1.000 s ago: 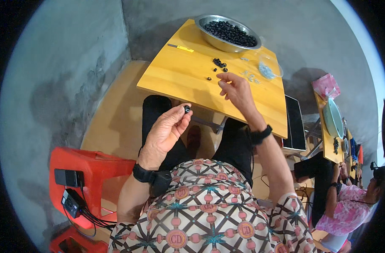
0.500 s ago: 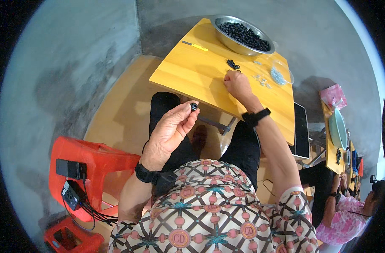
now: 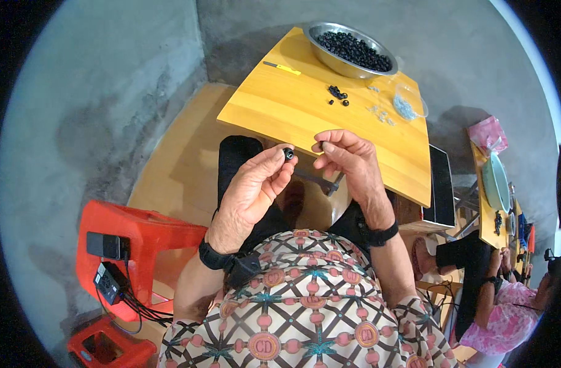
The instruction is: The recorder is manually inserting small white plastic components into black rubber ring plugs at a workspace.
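Observation:
Between thumb and fingers, my left hand (image 3: pixel 253 187) pinches a small round black part (image 3: pixel 288 154) with a ring-shaped opening facing up. To its right, my right hand (image 3: pixel 353 164) pinches another small dark piece (image 3: pixel 321 145), mostly covered by the fingertips. Both hands are raised before the table's near edge, a short gap apart. On the yellow wooden table (image 3: pixel 280 101) lies a little group of black parts (image 3: pixel 337 92). Behind them a metal bowl (image 3: pixel 317 44) is heaped with similar black parts. Small clear pieces (image 3: pixel 379 115) are scattered beside a transparent container (image 3: pixel 406 109) holding more of them.
A yellow-handled cutter (image 3: pixel 282 68) lies at the table's left. Red plastic stools (image 3: pixel 142 239) stand at lower left, one bearing black devices (image 3: pixel 108 245) and cables. On the right, a person in pink (image 3: pixel 498 322) sits by another table with a pale green basin (image 3: pixel 495 184).
My right hand has come back from the black parts on the table, with a small dark piece in its fingers, toward my left hand. My left hand has shifted slightly right.

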### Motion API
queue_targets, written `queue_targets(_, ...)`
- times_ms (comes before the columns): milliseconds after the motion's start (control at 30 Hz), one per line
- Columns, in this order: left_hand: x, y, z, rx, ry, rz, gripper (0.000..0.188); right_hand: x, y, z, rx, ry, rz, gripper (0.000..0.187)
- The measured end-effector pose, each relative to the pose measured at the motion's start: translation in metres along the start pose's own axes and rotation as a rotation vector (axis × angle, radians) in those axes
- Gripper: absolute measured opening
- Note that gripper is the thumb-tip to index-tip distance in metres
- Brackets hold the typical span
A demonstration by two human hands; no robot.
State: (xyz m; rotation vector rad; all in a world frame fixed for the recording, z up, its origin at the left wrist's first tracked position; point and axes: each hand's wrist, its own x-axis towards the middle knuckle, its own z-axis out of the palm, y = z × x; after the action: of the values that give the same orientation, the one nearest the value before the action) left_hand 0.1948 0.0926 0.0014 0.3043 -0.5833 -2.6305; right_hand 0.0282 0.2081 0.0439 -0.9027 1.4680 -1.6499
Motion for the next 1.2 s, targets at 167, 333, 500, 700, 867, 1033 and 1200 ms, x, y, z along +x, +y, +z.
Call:
queue_targets(167,-0.009,0.003,0.012,0.078,0.000,0.078,0.024,-0.019,-0.017,0.022,0.154,-0.039,0.013,0.013)
queue_targets(333,-0.012,0.004,0.020,0.122,-0.022,0.108,0.024,-0.026,-0.018,0.029,0.104,-0.028,-0.104,0.012)
queue_targets(500,-0.012,0.006,0.025,0.126,-0.021,0.105,0.024,-0.024,-0.013,0.029,0.198,-0.012,-0.100,0.013)
queue_targets(700,-0.009,0.006,0.031,0.135,-0.054,0.113,0.024,-0.024,-0.015,0.029,0.300,-0.005,-0.138,0.014)
queue_targets(867,-0.007,0.002,0.036,0.162,-0.057,0.104,0.024,-0.028,-0.014,0.026,0.219,0.029,-0.211,0.015)
queue_targets(1033,-0.002,0.000,0.037,0.175,-0.040,0.086,0.025,-0.031,-0.012,0.025,0.101,0.078,-0.240,0.014)
queue_targets(1200,0.007,-0.004,0.040,0.229,-0.044,0.096,0.024,-0.030,-0.009,0.022,-0.057,0.118,-0.250,0.011)
